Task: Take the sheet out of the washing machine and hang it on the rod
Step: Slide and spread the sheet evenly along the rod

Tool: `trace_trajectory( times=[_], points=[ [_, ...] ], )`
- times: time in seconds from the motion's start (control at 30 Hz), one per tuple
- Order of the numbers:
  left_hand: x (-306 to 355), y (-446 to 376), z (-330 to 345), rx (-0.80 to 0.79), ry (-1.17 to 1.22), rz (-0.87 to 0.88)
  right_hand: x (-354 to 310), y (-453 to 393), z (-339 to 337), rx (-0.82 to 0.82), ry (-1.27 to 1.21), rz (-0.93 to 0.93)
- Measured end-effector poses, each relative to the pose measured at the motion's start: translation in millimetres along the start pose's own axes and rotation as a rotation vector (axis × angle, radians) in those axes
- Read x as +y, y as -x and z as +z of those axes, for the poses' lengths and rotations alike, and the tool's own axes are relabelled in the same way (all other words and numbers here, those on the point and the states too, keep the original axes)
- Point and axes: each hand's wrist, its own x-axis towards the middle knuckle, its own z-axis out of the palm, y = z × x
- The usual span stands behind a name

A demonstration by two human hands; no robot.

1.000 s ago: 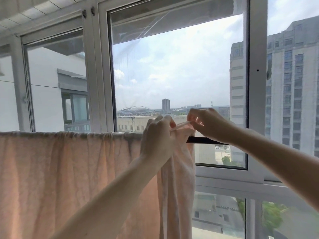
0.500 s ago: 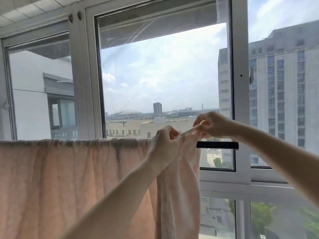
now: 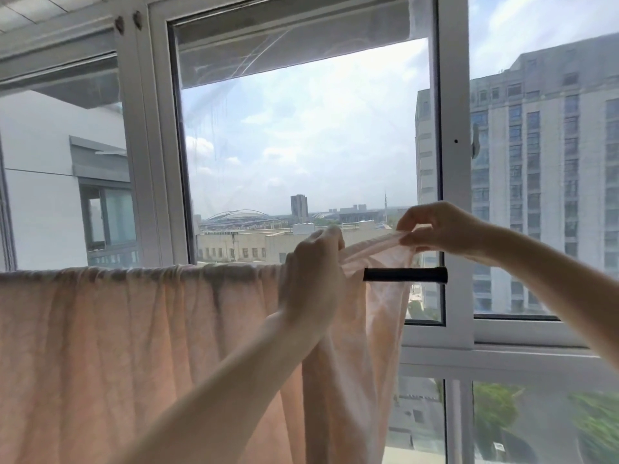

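Draping the rod (image 3: 405, 274) — pale peach, crumpled sheet (image 3: 100, 346).

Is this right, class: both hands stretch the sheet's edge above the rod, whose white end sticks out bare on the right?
Not quite: the rod's bare end is black, not white, as the head view shows. The rest holds: left hand and right hand stretch the sheet's edge above it.

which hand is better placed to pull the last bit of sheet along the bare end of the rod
Right. The right hand pinches the pale peach fabric sheet edge above the bare black rod end. The left hand grips the bunched part further in.
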Motion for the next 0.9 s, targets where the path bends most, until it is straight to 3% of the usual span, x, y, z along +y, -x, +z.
trace_trajectory(
  times=[0.17, 0.5, 0.73, 0.9],
  points=[
    [8.5, 10.3, 16.1, -0.105, 0.021, 0.017, 23.4, 21.4, -8.5, -0.016, 0.057, 0.023],
    [13.6, 15.6, 33.2, -0.102, 0.036, 0.030, 43.6, 44.2, -3.4, 0.130, -0.050, 0.055],
    [6.2, 26.3, 27.5, 0.014, 0.024, 0.059, 47.0, 63.2, 19.5, -0.010, -0.268, 0.161],
    [3.9, 58.2, 41.8, -0.100, 0.037, 0.019, 67.3, 78.2, 41.3, -0.038, -0.196, 0.174]
  ],
)
